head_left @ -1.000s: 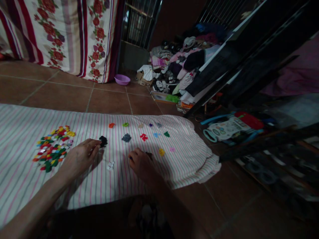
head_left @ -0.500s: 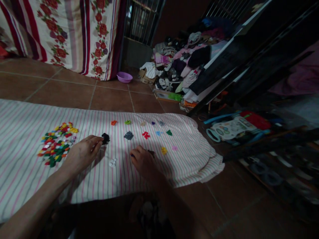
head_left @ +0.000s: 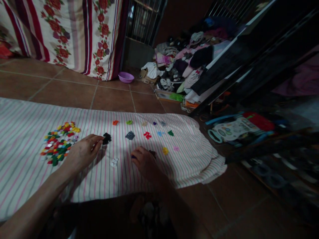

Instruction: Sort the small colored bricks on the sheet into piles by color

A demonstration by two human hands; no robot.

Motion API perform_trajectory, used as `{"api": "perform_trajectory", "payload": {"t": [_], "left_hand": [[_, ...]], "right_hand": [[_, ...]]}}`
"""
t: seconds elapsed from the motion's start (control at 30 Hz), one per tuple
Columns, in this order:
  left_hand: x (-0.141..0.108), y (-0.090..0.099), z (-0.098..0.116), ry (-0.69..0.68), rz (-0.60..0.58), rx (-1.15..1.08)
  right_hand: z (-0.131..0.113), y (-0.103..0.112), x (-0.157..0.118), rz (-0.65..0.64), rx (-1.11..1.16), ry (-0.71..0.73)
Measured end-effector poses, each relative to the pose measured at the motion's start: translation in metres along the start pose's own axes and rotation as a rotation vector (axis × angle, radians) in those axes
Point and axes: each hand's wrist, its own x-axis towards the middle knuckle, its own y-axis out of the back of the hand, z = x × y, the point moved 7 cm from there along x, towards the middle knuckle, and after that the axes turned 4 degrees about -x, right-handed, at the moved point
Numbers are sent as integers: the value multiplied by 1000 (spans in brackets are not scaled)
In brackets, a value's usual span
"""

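Observation:
My left hand (head_left: 86, 151) is closed in a pinch, its fingertips at the near-left edge of a pile of black toy bricks (head_left: 107, 138); whatever lies between them is hidden. A small dark blue toy brick (head_left: 133, 156) shows at the fingers of my right hand (head_left: 144, 161), which is closed on it just above the cloth. Brown bricks (head_left: 152, 153) are partly covered by that hand. White bricks (head_left: 114, 162) rest between the two hands. Left of my left hand lies a large mixed pile of coloured bricks (head_left: 59, 149).
Small single-colour groups lie on the striped cloth (head_left: 94, 186), including dark grey bricks (head_left: 130, 135), red bricks (head_left: 147, 135) and yellow bricks (head_left: 165, 151). Beyond, a purple basin (head_left: 126, 77) stands on the tiled floor, near heaped clothes (head_left: 184, 63).
The whole view has shifted slightly to the right. Both hands keep nearly the same places and poses over the cloth.

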Motion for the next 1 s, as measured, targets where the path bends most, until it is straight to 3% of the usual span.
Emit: {"api": "perform_trajectory", "payload": {"t": [0.2,0.33,0.43,0.53,0.73,0.87,1.0], "left_hand": [[-1,5,1,-20,21,0],[-1,7,0,-38,51,-13],[1,9,0,-35,54,-12],[1,12,0,-36,77,-16],[0,12,-3,-3,46,-24],[1,17,-7,2,67,-21],[2,23,-8,-3,85,-13]], "right_hand": [[2,5,0,62,43,-6],[10,13,0,187,96,0],[30,30,6,339,139,8],[67,53,25,452,91,-50],[137,72,93,239,-203,-264],[159,65,119,113,-312,-378],[167,54,125,46,-362,-451]]}}
